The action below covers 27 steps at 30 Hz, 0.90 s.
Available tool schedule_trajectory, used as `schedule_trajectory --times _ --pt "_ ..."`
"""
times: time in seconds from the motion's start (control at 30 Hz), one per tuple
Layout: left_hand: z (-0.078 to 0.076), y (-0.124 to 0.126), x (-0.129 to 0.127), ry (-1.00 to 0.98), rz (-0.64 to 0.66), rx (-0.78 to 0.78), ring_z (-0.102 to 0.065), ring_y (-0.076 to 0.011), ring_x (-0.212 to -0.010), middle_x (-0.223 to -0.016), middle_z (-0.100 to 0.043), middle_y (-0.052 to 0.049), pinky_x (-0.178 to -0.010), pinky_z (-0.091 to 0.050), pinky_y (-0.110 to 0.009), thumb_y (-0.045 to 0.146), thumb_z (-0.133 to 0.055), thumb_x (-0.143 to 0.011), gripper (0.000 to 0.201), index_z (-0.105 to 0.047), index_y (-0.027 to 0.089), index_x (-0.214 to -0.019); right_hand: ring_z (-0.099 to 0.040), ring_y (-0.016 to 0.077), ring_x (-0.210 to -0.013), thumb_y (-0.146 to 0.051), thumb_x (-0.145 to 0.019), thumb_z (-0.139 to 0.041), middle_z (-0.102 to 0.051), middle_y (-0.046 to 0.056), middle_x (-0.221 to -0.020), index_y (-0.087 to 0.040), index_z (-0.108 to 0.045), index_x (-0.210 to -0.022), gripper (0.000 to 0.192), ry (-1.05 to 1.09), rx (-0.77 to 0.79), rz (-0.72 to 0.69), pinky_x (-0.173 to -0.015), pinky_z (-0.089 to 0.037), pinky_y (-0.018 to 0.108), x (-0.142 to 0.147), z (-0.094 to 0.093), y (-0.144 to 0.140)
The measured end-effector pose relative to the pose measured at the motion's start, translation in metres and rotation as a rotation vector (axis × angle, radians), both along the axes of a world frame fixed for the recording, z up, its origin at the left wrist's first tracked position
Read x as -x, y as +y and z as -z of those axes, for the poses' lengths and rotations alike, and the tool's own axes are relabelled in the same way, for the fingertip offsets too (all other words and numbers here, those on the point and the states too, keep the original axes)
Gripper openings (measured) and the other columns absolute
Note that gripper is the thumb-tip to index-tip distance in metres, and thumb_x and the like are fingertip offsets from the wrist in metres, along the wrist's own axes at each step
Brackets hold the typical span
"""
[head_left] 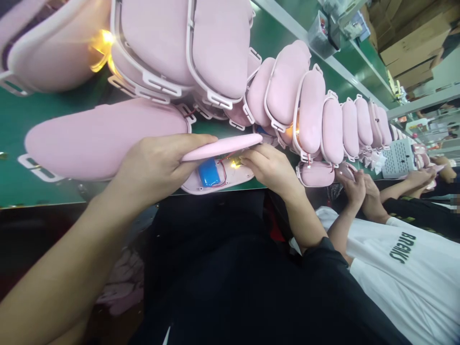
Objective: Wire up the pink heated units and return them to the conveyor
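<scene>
A pink oval shell is split into two halves between my hands. My left hand grips the raised pink cover half, thumb and fingers on its left end. Below it lies the open lower half at the table's edge, with a blue wrapped battery pack, thin red wires and a lit yellow piece inside. The fingers of my right hand are pinched together at the right edge of that lit piece, beneath the cover's right end. The cover hides part of the inside.
A large pink padded piece lies left of my hands on the green table. Stacked pink pieces with slotted strap loops run along behind. Co-workers' hands are at the right. A clear bin stands farther back.
</scene>
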<state>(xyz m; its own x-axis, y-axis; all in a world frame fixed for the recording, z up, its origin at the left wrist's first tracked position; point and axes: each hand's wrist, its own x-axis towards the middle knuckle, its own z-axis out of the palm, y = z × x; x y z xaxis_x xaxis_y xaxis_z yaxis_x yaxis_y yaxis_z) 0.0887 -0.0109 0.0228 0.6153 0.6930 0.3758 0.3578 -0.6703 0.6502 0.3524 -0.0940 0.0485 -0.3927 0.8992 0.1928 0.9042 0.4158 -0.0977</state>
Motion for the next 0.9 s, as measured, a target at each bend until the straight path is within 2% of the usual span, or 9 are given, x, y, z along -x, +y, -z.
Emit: schedule_trajectory --times 0.07,0.17,0.3,0.5,0.6,0.73,0.9 --pt "0.000 0.000 -0.001 0.002 -0.001 0.003 -0.075 -0.0139 -0.109 -0.128 -0.078 0.005 -0.093 -0.051 -0.019 0.022 -0.043 -0.103 0.044 -0.074 0.023 -0.134 -0.064 0.0221 -0.100 -0.020 -0.110 -0.051 -0.076 0.008 -0.105 -0.019 -0.078 -0.109 0.027 -0.035 -0.032 -0.022 -0.094 -0.056 0.037 0.001 0.000 0.001" --pt "0.000 0.000 -0.001 0.010 -0.002 0.015 -0.074 -0.0140 -0.109 -0.128 -0.078 0.005 -0.093 -0.052 -0.019 0.024 -0.042 -0.103 0.045 -0.073 0.025 -0.135 -0.062 0.0220 -0.100 -0.016 -0.109 -0.051 -0.077 0.008 -0.110 -0.021 -0.079 -0.113 0.029 -0.101 -0.067 -0.024 -0.092 -0.054 0.036 0.003 0.001 0.000" --pt "-0.001 -0.001 0.000 0.018 -0.007 0.025 -0.074 -0.0144 -0.109 -0.127 -0.078 0.005 -0.095 -0.052 -0.020 0.027 -0.040 -0.103 0.045 -0.073 0.025 -0.134 -0.062 0.0219 -0.097 -0.017 -0.110 -0.048 -0.077 0.008 -0.108 -0.021 -0.078 -0.117 0.031 -0.156 -0.029 -0.001 -0.090 -0.054 0.037 0.005 0.006 0.001" --pt "-0.008 -0.001 -0.001 0.067 -0.002 0.085 -0.073 -0.0166 -0.108 -0.128 -0.077 0.004 -0.094 -0.052 -0.023 0.028 -0.039 -0.104 0.046 -0.072 0.026 -0.136 -0.060 0.0258 -0.112 -0.009 -0.107 -0.048 -0.074 0.011 -0.119 -0.019 -0.076 -0.125 0.034 -0.093 0.035 -0.031 -0.105 -0.055 0.042 0.005 0.006 0.007" --pt "-0.009 -0.001 -0.001 0.063 -0.007 0.104 -0.073 -0.0174 -0.108 -0.128 -0.078 0.003 -0.094 -0.052 -0.024 0.029 -0.040 -0.104 0.046 -0.073 0.027 -0.136 -0.059 0.0268 -0.113 -0.009 -0.108 -0.045 -0.072 0.012 -0.120 -0.018 -0.074 -0.125 0.035 -0.123 0.073 0.007 -0.104 -0.054 0.044 0.010 0.002 0.006" --pt "-0.007 -0.001 -0.001 0.076 -0.014 0.107 -0.073 -0.0180 -0.109 -0.130 -0.077 0.002 -0.095 -0.052 -0.025 0.031 -0.039 -0.104 0.047 -0.072 0.026 -0.138 -0.059 0.0257 -0.111 -0.012 -0.109 -0.044 -0.074 0.012 -0.115 -0.017 -0.075 -0.118 0.033 -0.119 0.079 -0.001 -0.104 -0.054 0.043 0.012 0.000 0.006" --pt "-0.006 -0.001 0.001 0.088 -0.006 0.111 -0.072 -0.0183 -0.111 -0.131 -0.076 0.002 -0.097 -0.052 -0.025 0.030 -0.040 -0.106 0.046 -0.070 0.025 -0.140 -0.063 0.0239 -0.099 -0.022 -0.110 -0.049 -0.077 0.009 -0.101 -0.018 -0.076 -0.108 0.027 -0.035 -0.008 -0.077 -0.096 -0.057 0.040 0.006 0.004 0.012"
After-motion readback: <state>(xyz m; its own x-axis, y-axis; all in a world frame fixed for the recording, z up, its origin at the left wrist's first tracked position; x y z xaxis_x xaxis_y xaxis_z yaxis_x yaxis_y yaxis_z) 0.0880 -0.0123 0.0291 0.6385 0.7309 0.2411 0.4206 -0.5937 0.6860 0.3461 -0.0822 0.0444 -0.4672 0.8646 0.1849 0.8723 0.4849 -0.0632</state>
